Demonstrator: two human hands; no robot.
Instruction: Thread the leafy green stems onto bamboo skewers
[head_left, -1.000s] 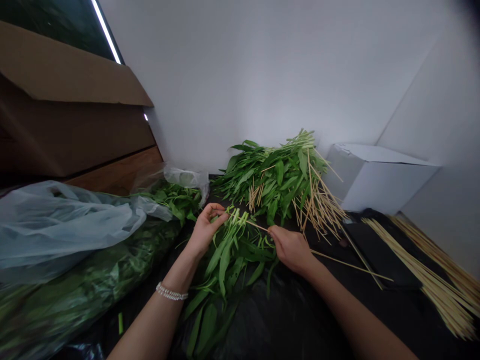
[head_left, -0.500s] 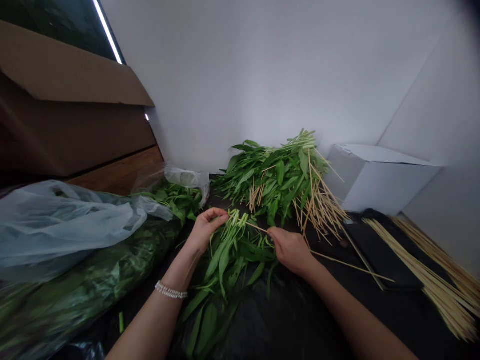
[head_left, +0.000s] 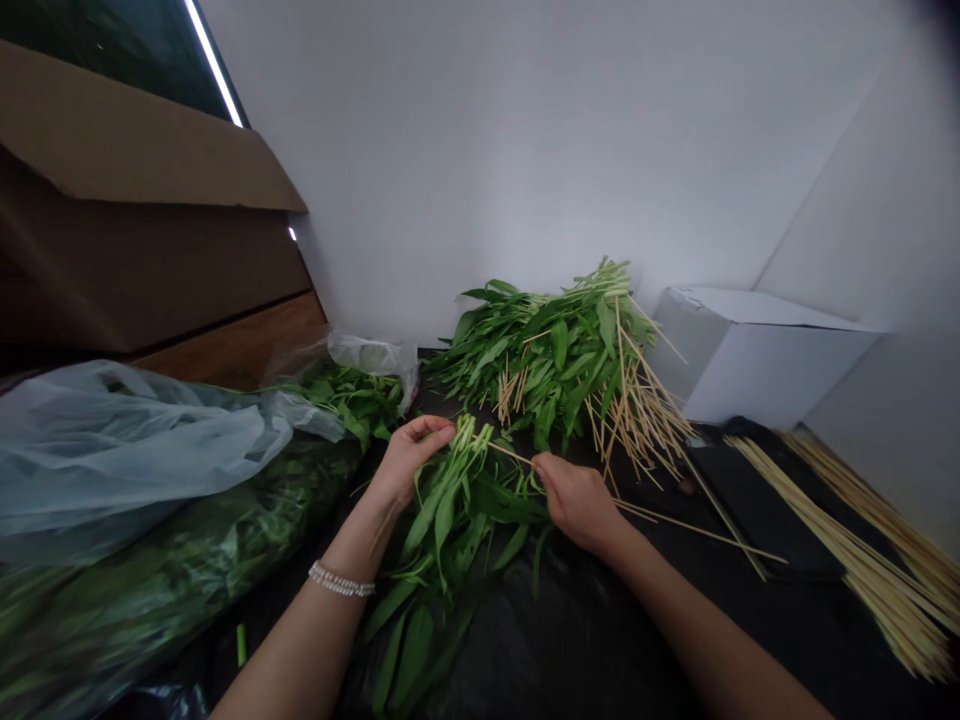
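A thin wooden skewer [head_left: 511, 453] runs across the cut ends of several green leafy stems [head_left: 448, 500], whose leaves hang down toward me. At its left end, my left hand [head_left: 409, 455] pinches with thumb and finger beside the stems. My right hand [head_left: 576, 495] is closed round the skewer's right part. Behind my hands lies a pile of leafy bunches [head_left: 555, 340] with many skewers sticking out at its right.
Plastic bags [head_left: 150, 430] of greens fill the left, below a cardboard box [head_left: 142, 160]. A white box [head_left: 757, 350] stands back right. Loose skewers [head_left: 847, 530] lie at the right near a black flat object [head_left: 757, 510]. A white wall rises behind.
The stems on the skewer sit very slightly further left. Both hands keep nearly the same place and hold.
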